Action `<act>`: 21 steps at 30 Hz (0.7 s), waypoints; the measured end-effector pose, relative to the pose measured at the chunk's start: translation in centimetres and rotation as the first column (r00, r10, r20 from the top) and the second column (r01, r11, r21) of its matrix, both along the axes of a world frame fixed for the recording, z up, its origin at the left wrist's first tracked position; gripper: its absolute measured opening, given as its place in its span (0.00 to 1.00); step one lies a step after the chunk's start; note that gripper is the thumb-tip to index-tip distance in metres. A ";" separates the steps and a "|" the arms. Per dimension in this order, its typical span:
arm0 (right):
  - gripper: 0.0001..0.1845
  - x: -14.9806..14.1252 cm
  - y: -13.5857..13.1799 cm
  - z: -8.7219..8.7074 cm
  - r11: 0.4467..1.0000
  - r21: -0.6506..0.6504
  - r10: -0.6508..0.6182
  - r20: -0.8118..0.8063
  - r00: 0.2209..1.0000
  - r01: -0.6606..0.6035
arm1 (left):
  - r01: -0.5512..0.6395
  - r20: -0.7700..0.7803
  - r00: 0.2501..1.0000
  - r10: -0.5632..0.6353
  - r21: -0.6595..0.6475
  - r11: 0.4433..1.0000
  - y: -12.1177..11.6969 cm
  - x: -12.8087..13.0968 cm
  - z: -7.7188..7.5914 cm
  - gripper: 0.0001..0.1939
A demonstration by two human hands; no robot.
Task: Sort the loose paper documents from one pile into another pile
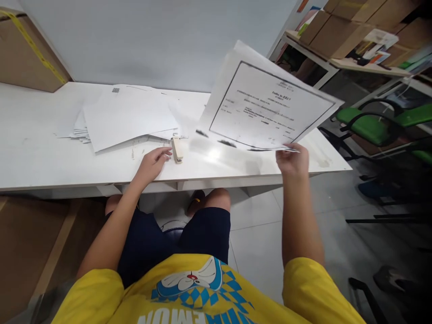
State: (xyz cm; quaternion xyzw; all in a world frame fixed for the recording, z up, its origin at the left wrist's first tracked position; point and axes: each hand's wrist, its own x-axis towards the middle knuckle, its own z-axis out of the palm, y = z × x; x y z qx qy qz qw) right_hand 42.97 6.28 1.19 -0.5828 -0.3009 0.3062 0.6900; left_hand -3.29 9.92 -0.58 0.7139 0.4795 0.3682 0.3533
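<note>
My right hand point(293, 159) is closed on the lower edge of a few printed sheets point(270, 105) with a black border, lifted and tilted above the right part of the white table point(33, 162). The sheets are smeared by motion. My left hand point(153, 163) rests on the table near its front edge, fingers loosely curled and holding nothing, with the fingertips just left of a small beige stapler point(177, 149). A loose pile of white papers point(124, 117) lies on the table behind the left hand.
A cardboard box point(23, 49) stands at the table's far left corner against the wall. To the right are green chairs point(378, 128) and a shelf with cardboard boxes point(347, 27). My knees are under the table.
</note>
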 end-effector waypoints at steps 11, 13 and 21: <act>0.20 -4.2 7.3 -7.6 0.948 0.026 -0.315 0.201 0.928 0.316 | 0.010 0.005 1.000 -0.010 0.019 1.000 0.0 -0.5 -0.1 0.18; 0.25 -4.2 7.5 -7.7 0.917 -0.005 -0.383 0.261 0.886 0.398 | 0.005 0.016 1.000 -0.006 0.027 1.000 0.0 -0.6 -0.3 0.18; 0.49 -6.7 8.9 -5.4 0.930 -0.191 -0.195 0.466 0.863 0.313 | 0.018 -0.026 1.000 -0.017 0.040 0.999 -0.2 -0.6 -0.5 0.17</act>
